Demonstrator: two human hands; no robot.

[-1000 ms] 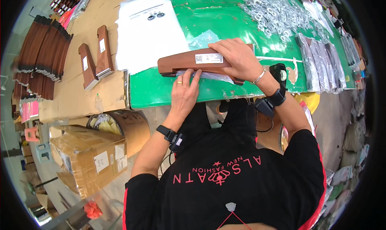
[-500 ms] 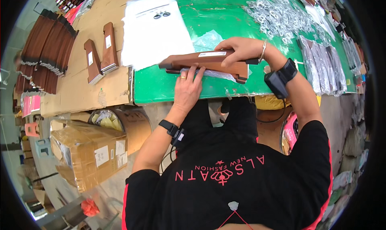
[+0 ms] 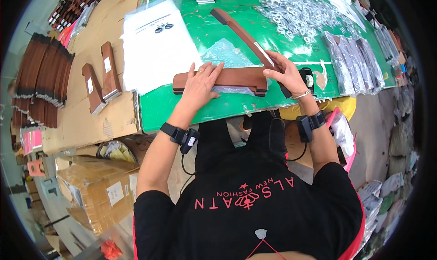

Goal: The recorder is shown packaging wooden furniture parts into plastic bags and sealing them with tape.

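Observation:
My left hand (image 3: 201, 84) lies spread across a stack of reddish-brown wooden pieces (image 3: 241, 80) at the table's near edge, fingers over the far side and thumb at the near side. In my right hand (image 3: 287, 74) is a long, slightly bent wooden bar (image 3: 246, 38) with dark ends and a white label. It slants up and to the left, away from me, over the right end of the stack. A crumpled clear plastic bag (image 3: 226, 53) lies just behind the stack.
White sheets (image 3: 157, 46) lie left of the stack, and two labelled wooden pieces (image 3: 109, 71) rest on cardboard. Metal parts (image 3: 300, 14) are heaped at the far right, near plastic-wrapped dark pieces (image 3: 353, 62). Stacked wooden parts (image 3: 38, 73) stand far left.
The upper wooden bar has been lifted off the stack and swung upright by my right hand. My left hand has moved left and lies across the remaining pieces.

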